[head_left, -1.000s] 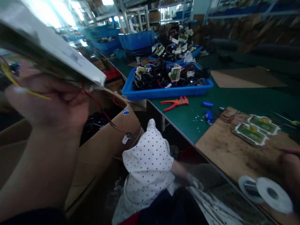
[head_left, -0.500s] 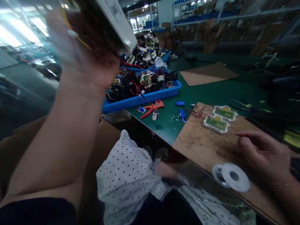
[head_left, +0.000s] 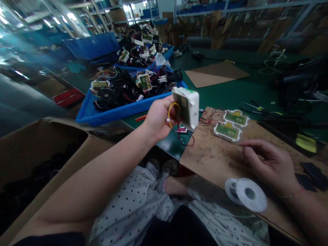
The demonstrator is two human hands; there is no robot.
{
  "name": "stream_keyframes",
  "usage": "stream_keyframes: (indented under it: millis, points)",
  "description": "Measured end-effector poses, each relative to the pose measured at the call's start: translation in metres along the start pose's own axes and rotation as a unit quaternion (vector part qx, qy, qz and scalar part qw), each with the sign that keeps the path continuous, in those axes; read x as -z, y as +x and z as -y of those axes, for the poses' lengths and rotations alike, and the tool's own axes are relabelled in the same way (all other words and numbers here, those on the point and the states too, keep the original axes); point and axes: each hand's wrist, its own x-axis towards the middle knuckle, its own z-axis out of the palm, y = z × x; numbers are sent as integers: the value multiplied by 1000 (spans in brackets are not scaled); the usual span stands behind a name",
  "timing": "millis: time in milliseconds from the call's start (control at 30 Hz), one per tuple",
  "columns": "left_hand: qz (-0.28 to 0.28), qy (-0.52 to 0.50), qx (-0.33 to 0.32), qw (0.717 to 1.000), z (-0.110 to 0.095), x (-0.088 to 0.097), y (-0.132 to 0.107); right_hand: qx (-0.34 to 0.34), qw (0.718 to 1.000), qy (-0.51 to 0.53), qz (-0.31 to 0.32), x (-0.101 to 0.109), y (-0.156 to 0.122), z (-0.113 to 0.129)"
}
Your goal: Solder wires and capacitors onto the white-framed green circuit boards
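Note:
My left hand is closed around a white-cased circuit board, held tilted above the bench edge. A yellow wire loops by the fingers, and thin red and dark wires dangle below. My right hand rests on the brown work board with the index finger stretched out and nothing visible in it. Its fingertip lies near two more circuit boards in white cases, the nearer one and the farther one, with red wires trailing left. A white spool of wire sits at the board's front edge.
Blue trays of tangled parts stand at the back left. An open cardboard box is at my left. Behind lie a cardboard sheet and pliers. A yellow sponge and dark flat pieces are at the right.
My left hand has come down and right with the cased circuit board, from high at the upper left to above the bench edge. My right hand stays beside the boards; the view has shifted.

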Motion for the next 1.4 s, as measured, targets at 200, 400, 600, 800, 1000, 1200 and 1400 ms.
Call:
stream_keyframes:
  millis: [200,400,600,800,1000,1200,1400]
  points:
    - [65,105,82,989,60,-28,-8,-4,999,40,24,-3,2,7]
    - [90,254,94,958,94,-32,1,44,997,-3,66,-9,6,11]
    - [153,417,-29,895,100,-18,4,114,991,-42,59,-7,8,12]
    - [197,528,-168,809,96,-14,-7,202,960,-116,157,9,31,19]
    - [134,581,-237,768,88,-14,-27,242,932,-106,249,18,51,24]
    - [144,617,-253,731,98,-13,-47,256,932,-51,250,12,51,21]
    - [186,609,-291,714,108,-7,-34,156,966,7,207,-9,54,39]
